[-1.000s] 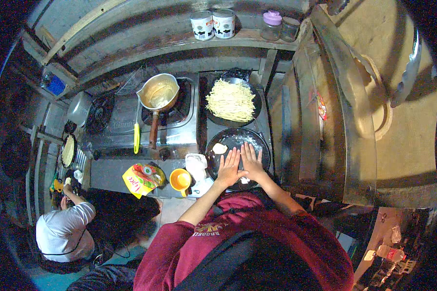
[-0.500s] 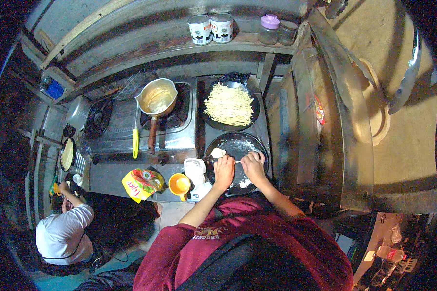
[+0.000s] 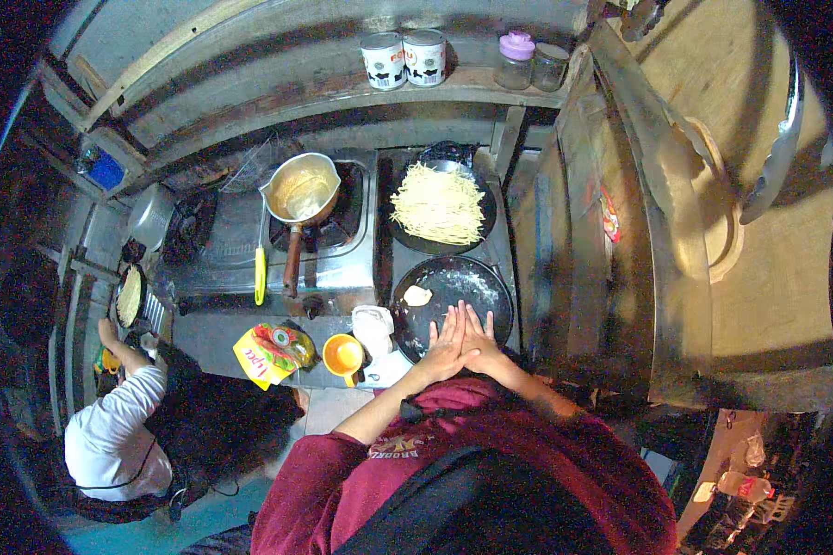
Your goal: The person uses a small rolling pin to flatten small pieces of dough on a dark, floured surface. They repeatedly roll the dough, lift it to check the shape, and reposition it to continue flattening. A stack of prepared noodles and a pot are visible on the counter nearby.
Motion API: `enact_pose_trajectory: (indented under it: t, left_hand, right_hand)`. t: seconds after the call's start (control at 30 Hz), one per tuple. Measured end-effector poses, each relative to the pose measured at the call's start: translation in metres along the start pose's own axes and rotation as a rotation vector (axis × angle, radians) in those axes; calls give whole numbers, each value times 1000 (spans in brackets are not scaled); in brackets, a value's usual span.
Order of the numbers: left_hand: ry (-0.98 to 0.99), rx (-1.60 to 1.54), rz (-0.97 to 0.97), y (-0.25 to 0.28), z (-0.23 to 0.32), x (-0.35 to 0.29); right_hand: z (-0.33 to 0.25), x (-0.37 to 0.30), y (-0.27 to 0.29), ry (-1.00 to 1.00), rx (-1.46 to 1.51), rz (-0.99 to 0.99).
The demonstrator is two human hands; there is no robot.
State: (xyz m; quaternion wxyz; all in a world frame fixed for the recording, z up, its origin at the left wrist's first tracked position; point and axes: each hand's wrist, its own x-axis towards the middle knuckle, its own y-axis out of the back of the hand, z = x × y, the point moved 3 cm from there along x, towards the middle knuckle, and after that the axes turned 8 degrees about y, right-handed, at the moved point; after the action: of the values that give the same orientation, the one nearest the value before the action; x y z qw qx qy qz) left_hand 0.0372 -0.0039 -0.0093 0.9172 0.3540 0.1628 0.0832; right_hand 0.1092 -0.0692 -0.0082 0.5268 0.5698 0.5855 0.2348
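Counter bears white-dusted pan, stove.

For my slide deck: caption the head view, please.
Left hand and right hand outstretched together over a black pan holding a pale lump.

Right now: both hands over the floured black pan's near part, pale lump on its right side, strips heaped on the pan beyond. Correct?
No: the pale lump lies on the left side of the floured black pan, per the head view. Left hand, right hand and strips as stated.
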Motion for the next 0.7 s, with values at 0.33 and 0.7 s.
enact_pose_trajectory:
  t: [0.33,0.7]
  left_hand:
    - [87,284,73,9,-6,13]
    - [127,327,157,10,-15,21]
  right_hand:
    - [11,7,13,-14,-157,157]
    - [17,7,14,-88,-97,181]
